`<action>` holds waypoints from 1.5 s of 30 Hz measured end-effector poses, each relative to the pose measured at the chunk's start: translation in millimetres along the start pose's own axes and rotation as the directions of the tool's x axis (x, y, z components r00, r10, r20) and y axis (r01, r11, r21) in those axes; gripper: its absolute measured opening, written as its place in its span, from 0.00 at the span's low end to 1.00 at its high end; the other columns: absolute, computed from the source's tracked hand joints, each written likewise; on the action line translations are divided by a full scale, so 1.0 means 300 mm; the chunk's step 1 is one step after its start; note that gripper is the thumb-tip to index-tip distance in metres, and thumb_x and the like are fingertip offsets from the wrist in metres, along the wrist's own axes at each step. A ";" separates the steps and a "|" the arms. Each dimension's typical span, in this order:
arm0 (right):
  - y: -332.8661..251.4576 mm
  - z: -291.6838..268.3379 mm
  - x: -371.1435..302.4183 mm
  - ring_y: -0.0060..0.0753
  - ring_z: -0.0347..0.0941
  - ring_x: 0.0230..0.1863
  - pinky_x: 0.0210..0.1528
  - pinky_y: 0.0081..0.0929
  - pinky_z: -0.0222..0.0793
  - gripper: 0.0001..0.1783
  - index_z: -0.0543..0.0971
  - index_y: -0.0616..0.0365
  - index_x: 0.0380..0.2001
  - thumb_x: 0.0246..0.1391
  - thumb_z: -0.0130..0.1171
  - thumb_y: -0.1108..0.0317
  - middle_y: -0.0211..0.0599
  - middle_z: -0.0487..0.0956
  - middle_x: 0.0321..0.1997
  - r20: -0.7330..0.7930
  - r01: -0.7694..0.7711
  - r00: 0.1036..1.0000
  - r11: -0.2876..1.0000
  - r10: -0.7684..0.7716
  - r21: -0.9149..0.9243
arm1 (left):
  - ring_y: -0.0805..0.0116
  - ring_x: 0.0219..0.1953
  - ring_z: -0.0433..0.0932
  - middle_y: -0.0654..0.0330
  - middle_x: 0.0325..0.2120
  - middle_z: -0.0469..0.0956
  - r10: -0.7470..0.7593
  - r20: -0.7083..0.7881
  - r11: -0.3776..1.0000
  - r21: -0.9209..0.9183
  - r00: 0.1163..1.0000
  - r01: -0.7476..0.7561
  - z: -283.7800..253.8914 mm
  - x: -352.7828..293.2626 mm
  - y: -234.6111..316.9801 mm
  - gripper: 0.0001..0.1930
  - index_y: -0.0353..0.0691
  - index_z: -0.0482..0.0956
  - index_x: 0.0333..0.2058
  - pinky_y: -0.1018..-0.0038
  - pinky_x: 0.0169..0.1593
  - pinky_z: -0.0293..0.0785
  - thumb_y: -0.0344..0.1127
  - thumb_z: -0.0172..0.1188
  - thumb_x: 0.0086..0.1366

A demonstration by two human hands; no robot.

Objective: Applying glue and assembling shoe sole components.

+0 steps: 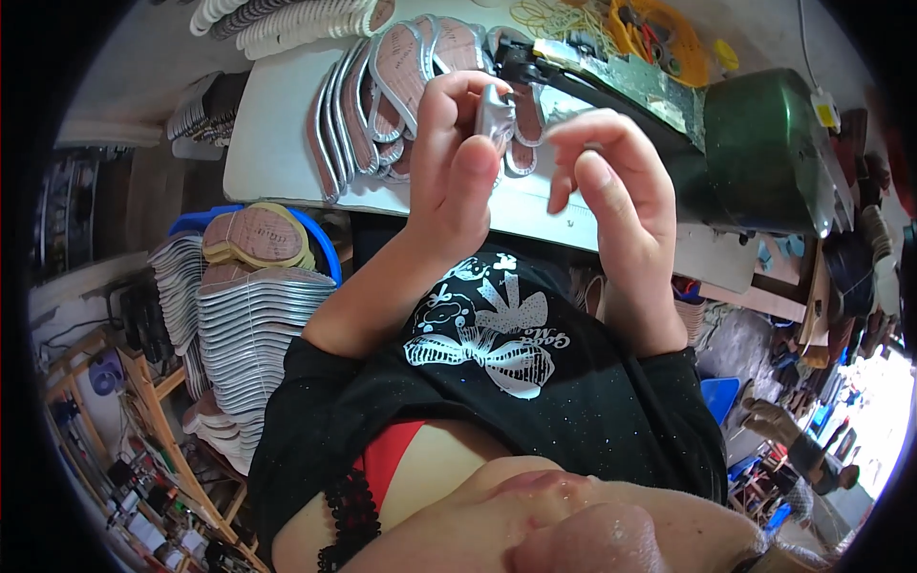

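Observation:
My left hand [449, 162] is raised over the table's front edge, its thumb and fingers closed on a small silver, shiny piece [496, 116]. The piece looks like the edging of an insole, but the fingers hide much of it. To the right, my right hand [621, 186] is held up with bent fingers and the thumb apart, nothing visible between them. Just behind my left hand lies a pile of brownish-pink insoles [396, 67] with silver edging. The dark arm of a sewing machine [611, 91] reaches in behind both hands.
The machine's green rounded body [764, 143] stands at the right end of the white table [272, 124]. An orange basket [702, 62] with small tools and loose yellow cord [564, 24] lie at the back. Tall stacks of silver-edged insoles [253, 334] fill a blue container [330, 248] at left.

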State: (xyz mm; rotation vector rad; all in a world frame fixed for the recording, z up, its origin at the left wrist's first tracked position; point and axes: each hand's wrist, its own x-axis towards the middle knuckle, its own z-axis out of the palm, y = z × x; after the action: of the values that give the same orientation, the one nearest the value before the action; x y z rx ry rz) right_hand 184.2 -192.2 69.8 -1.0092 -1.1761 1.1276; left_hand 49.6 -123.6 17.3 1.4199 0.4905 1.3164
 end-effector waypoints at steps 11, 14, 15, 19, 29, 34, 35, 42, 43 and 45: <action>0.020 0.049 0.038 0.31 0.69 0.36 0.42 0.26 0.64 0.21 0.76 0.59 0.42 0.39 0.65 0.75 0.35 0.75 0.38 -0.120 0.204 0.956 0.899 -0.269 -0.388 | 0.76 0.20 0.64 0.63 0.22 0.67 -0.603 0.144 0.544 -0.645 0.784 0.537 0.030 0.007 0.098 0.39 0.38 0.69 0.41 0.80 0.22 0.61 0.70 0.24 0.64; 0.032 0.039 0.038 0.31 0.69 0.36 0.42 0.26 0.63 0.21 0.76 0.59 0.42 0.40 0.64 0.75 0.34 0.75 0.35 -0.126 0.178 0.964 0.918 -0.236 -0.354 | 0.76 0.20 0.64 0.63 0.22 0.67 -0.532 0.180 0.570 -0.646 0.827 0.508 0.033 0.014 0.107 0.39 0.37 0.69 0.40 0.80 0.22 0.60 0.71 0.24 0.63; 0.032 0.037 0.038 0.31 0.69 0.36 0.42 0.26 0.63 0.21 0.76 0.59 0.42 0.40 0.64 0.75 0.34 0.75 0.35 -0.129 0.175 0.964 0.919 -0.234 -0.353 | 0.76 0.20 0.64 0.63 0.22 0.67 -0.535 0.182 0.568 -0.646 0.825 0.510 0.030 0.014 0.104 0.39 0.37 0.69 0.40 0.80 0.22 0.60 0.71 0.24 0.63; 0.028 0.031 0.040 0.30 0.70 0.33 0.40 0.25 0.64 0.19 0.76 0.60 0.41 0.42 0.63 0.75 0.34 0.76 0.33 -0.109 0.208 0.959 0.912 -0.261 -0.353 | 0.76 0.20 0.63 0.64 0.22 0.66 -0.535 0.227 0.531 -0.659 0.814 0.533 0.041 -0.004 0.105 0.38 0.37 0.69 0.39 0.81 0.23 0.58 0.71 0.28 0.64; 0.064 0.033 0.032 0.38 0.66 0.56 0.62 0.37 0.53 0.23 0.64 0.64 0.50 0.48 0.54 0.82 0.41 0.75 0.47 -0.074 0.444 0.862 0.816 -0.502 -0.372 | 0.78 0.22 0.63 0.64 0.24 0.65 -0.439 0.054 0.750 -0.528 0.897 0.399 0.065 -0.005 0.136 0.37 0.37 0.66 0.45 0.83 0.26 0.58 0.70 0.34 0.63; 0.114 -0.017 0.046 0.44 0.54 0.68 0.66 0.35 0.43 0.27 0.66 0.65 0.54 0.47 0.49 0.81 0.39 0.74 0.54 0.330 0.572 0.670 0.179 -0.665 -0.800 | 0.74 0.39 0.69 0.65 0.42 0.72 -0.525 0.065 0.681 -0.566 0.849 0.465 0.050 -0.012 0.139 0.39 0.42 0.70 0.48 0.77 0.39 0.64 0.72 0.27 0.63; 0.130 -0.012 0.045 0.44 0.54 0.68 0.66 0.35 0.43 0.27 0.66 0.65 0.54 0.47 0.49 0.81 0.39 0.74 0.54 0.329 0.571 0.670 0.179 -0.666 -0.801 | 0.76 0.39 0.69 0.66 0.43 0.71 -0.444 0.175 0.663 -0.596 0.879 0.453 0.028 -0.010 0.117 0.38 0.44 0.71 0.47 0.78 0.37 0.64 0.71 0.27 0.63; 0.132 0.027 0.043 0.38 0.52 0.70 0.65 0.31 0.36 0.22 0.75 0.62 0.49 0.48 0.49 0.77 0.35 0.74 0.56 0.217 0.556 0.758 0.436 -0.615 -0.707 | 0.76 0.39 0.69 0.66 0.44 0.70 -0.407 0.165 0.673 -0.610 0.898 0.417 0.051 -0.013 0.124 0.37 0.43 0.71 0.46 0.78 0.37 0.64 0.70 0.27 0.64; 0.122 0.029 0.040 0.38 0.52 0.70 0.65 0.31 0.36 0.22 0.75 0.62 0.49 0.47 0.49 0.77 0.35 0.74 0.56 0.208 0.532 0.770 0.427 -0.603 -0.731 | 0.74 0.40 0.69 0.66 0.43 0.71 -0.447 0.100 0.683 -0.603 0.889 0.412 0.078 -0.006 0.145 0.37 0.43 0.71 0.47 0.77 0.39 0.64 0.70 0.27 0.64; 0.098 0.034 0.035 0.38 0.52 0.69 0.65 0.32 0.35 0.22 0.75 0.62 0.49 0.47 0.50 0.77 0.35 0.74 0.56 0.189 0.484 0.792 0.409 -0.580 -0.773 | 0.73 0.40 0.70 0.65 0.43 0.72 -0.484 0.031 0.695 -0.594 0.874 0.406 0.097 -0.007 0.167 0.37 0.43 0.70 0.47 0.76 0.40 0.65 0.70 0.28 0.65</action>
State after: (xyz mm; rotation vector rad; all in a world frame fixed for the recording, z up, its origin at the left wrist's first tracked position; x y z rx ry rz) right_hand 170.9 -176.8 43.9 -1.1780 -1.8084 -0.0591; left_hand 57.1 -154.0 66.2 0.6374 0.4273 1.0272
